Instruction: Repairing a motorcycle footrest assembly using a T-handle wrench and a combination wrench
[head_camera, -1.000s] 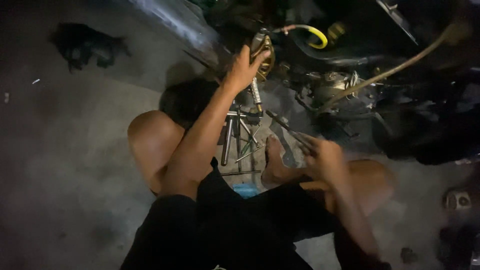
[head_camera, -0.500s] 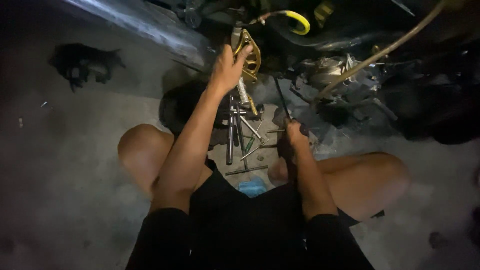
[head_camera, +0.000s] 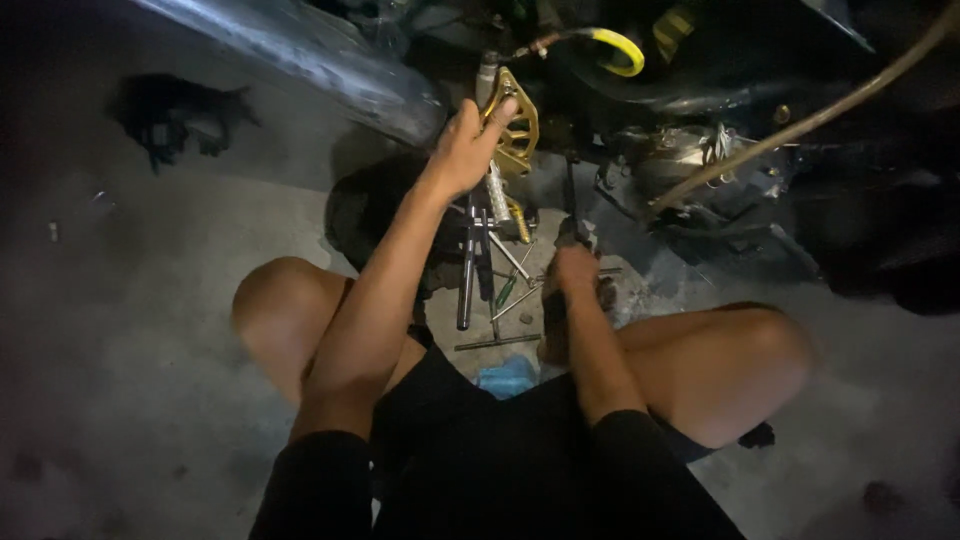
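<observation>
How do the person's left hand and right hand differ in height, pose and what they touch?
The left hand is raised, gripping the gold-coloured perforated metal bracket on the machine; the right hand is low, near the floor. The left arm stretches up, the right arm points down. The right hand closes on a thin dark rod, not the bracket. Both are bare.

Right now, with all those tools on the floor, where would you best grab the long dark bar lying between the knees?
Grip the long dark bar around its bare lower shaft, coming from above on the left-knee side. It lies flat, lengthwise; its upper end sits beneath the left hand, with other tools crowding its right.
</observation>
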